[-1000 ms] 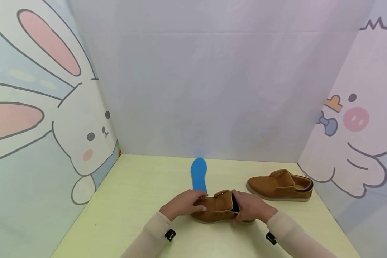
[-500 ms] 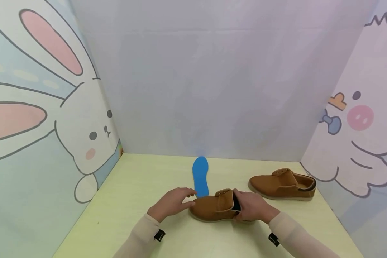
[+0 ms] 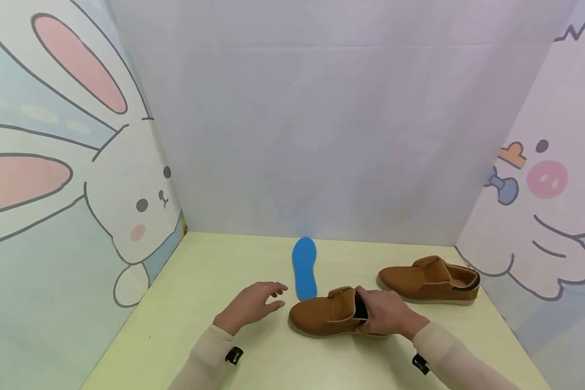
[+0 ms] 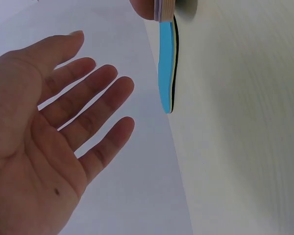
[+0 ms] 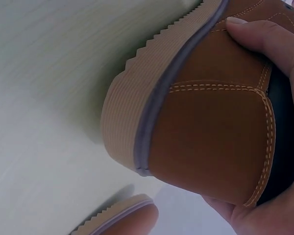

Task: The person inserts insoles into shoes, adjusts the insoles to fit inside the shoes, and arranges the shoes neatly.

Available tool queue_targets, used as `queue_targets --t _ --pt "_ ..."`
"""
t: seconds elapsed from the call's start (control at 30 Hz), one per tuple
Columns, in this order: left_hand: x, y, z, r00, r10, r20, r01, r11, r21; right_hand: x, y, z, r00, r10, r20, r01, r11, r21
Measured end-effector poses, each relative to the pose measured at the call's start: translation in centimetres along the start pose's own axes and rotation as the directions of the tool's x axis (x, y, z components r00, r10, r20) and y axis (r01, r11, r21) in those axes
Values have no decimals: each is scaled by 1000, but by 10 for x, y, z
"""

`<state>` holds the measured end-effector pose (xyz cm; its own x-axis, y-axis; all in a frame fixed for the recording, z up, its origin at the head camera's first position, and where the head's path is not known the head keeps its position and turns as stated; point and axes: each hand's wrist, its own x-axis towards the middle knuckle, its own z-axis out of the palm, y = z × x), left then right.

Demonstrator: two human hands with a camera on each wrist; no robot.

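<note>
A brown lace-less shoe (image 3: 317,317) with a pale sole lies on the table, toe to the left. My right hand (image 3: 385,313) grips it around the ankle opening. In the right wrist view, the thumb presses the side of the brown upper (image 5: 210,137), above a ridged sole (image 5: 132,98). My left hand (image 3: 253,306) hovers left of the toe, apart from it, fingers loosely bent and holding nothing. Behind the shoe lies a blue insole (image 3: 304,268); the left wrist view shows its thin, layered edge beyond the open palm (image 4: 44,147).
A matching brown shoe (image 3: 421,281) stands at the back right of the pale yellow table (image 3: 214,260). A grey wall (image 3: 312,135) closes the back. Side walls carry a cartoon rabbit (image 3: 127,216) and a white cartoon character (image 3: 541,216).
My left hand has let go of the shoe's toe and moved left, away from it. My right hand keeps its grip. More of the blue insole's near end now shows.
</note>
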<state>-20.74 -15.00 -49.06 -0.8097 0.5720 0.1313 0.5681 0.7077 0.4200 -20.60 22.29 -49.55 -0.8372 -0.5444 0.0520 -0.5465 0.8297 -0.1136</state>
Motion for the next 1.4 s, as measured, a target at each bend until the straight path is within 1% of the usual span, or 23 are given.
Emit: queue_targets --t 0.13,0.23,0.3,0.4,0.5,0.57,0.63,0.73,0.8,0.9,1.0,1.1,1.2,1.33,1.4 --pt "-3 -5 0 1000 -20 -14 20 1000 5 1 2 -7 1000 -18 -16 18 1000 -25" --pt "-5 -8 0 999 -32 -20 32 999 15 1 4 -17 999 -17 -27 16 999 -27" --pt "-4 -9 -1 999 -24 -30 25 999 33 1 6 -26 999 -15 -41 13 999 -37" --pt "-2 -10 -1 998 -18 -67 24 997 77 4 12 -43 998 -14 -64 11 999 -47" --pt "1 -10 -3 995 -36 -93 46 994 98 7 19 -59 996 -17 -86 13 999 -49" --pt "2 -10 -4 995 -46 -86 55 993 101 9 26 -70 995 -11 -98 6 999 -44" --pt "2 -9 -4 997 -50 -58 55 995 89 12 33 -81 993 -7 -115 3 999 -40" --pt "2 -9 -1 998 -53 -17 54 996 70 18 46 -96 991 2 -136 -6 1000 -30" --pt "1 -10 1 999 -54 -3 54 997 60 23 56 -105 988 8 -155 -12 1000 -27" --pt "1 -10 5 998 -59 2 59 997 58 28 72 -116 986 37 -163 -40 999 -12" --pt "2 -9 5 998 -66 3 65 996 61 34 89 -127 984 53 -168 -55 998 -7" --pt "2 -7 3 997 -72 9 71 996 60 37 108 -133 983 65 -171 -69 998 -16" --pt "0 -8 4 997 -72 10 71 996 52 40 124 -134 983 87 -160 -90 996 -14" --pt "0 -8 5 997 -72 15 71 997 41 43 145 -136 984 128 -120 -128 992 11" --pt "1 -8 5 997 -73 18 73 997 37 43 155 -136 985 132 -110 -133 991 -5"
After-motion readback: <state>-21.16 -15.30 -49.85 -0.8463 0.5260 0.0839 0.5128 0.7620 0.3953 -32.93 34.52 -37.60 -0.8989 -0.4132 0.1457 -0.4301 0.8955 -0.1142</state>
